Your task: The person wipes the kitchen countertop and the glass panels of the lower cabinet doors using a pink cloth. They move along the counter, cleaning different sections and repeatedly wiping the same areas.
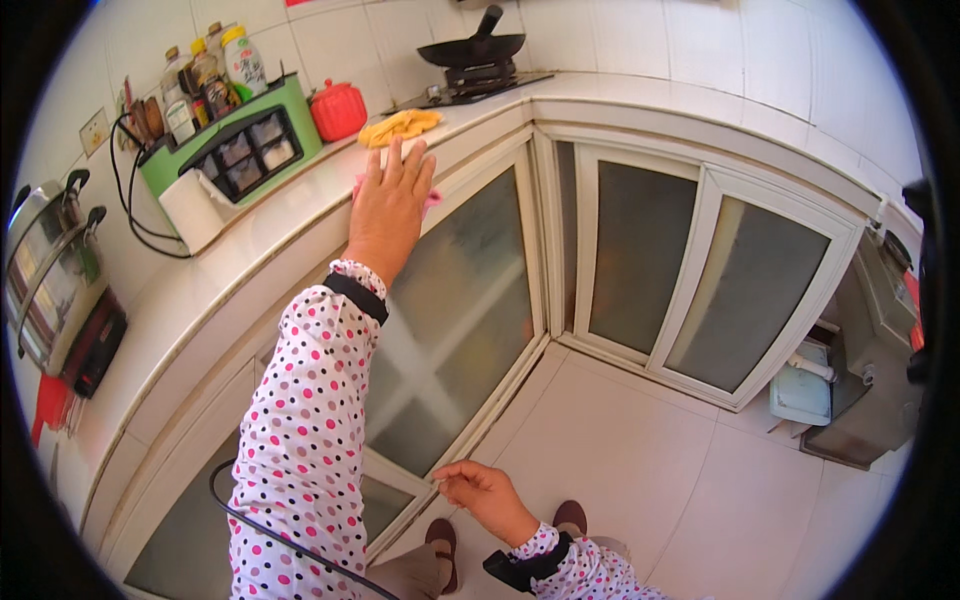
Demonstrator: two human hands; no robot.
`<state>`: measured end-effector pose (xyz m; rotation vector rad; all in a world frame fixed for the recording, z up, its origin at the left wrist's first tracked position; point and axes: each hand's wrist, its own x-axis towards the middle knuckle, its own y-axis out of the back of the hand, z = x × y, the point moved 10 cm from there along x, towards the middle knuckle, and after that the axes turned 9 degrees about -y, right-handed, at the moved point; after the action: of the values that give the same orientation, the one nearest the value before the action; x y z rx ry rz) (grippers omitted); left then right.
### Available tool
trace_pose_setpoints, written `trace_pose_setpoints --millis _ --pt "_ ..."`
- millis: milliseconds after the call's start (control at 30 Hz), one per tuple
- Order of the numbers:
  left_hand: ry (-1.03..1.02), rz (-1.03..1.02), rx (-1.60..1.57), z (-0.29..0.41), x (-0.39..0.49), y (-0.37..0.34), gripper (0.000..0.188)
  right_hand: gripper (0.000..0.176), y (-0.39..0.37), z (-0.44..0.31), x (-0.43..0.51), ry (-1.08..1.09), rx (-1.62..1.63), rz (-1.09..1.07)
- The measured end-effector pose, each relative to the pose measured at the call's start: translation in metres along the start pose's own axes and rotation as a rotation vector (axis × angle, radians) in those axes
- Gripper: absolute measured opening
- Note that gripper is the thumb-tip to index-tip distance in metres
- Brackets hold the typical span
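Observation:
At the front edge of the white countertop (247, 251), my left hand (388, 206) lies with its fingers stretched out over a pink cloth (433, 198). Only bits of the cloth show on either side of the hand; the rest is hidden under it. Just beyond my fingertips a crumpled yellow cloth (399, 127) rests on the counter. My right hand (487, 499) hangs low in front of me, above the floor, fingers loosely curled and nothing visible in it.
A green spice rack (304, 112) with bottles, a red lidded jar (339, 111) and a wok (472, 51) on a stove stand along the counter. A glass-sided pot (56, 277) is at left. Sliding-door cabinets (637, 255) run below. A black cable (292, 544) crosses my left sleeve.

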<state>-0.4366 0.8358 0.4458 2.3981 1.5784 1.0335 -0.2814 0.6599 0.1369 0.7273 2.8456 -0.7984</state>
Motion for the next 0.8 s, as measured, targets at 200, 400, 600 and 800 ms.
trace_pose_setpoints --millis 200,400,600,800 --pt "-0.164 -0.04 0.007 0.005 -0.044 0.009 0.057 0.02 0.014 -0.014 0.004 0.035 0.029 0.064" --pt "-0.104 -0.036 -0.092 -0.042 -0.196 0.085 0.055 0.02 0.025 -0.013 -0.002 0.061 -0.053 0.122" --pt "0.133 -0.289 -0.012 -0.119 -0.375 0.154 0.057 0.02 0.013 0.001 0.004 0.064 -0.14 0.11" --pt "0.349 -0.276 0.099 -0.176 -0.512 0.209 0.056 0.023 -0.011 0.014 0.006 0.095 -0.295 0.048"
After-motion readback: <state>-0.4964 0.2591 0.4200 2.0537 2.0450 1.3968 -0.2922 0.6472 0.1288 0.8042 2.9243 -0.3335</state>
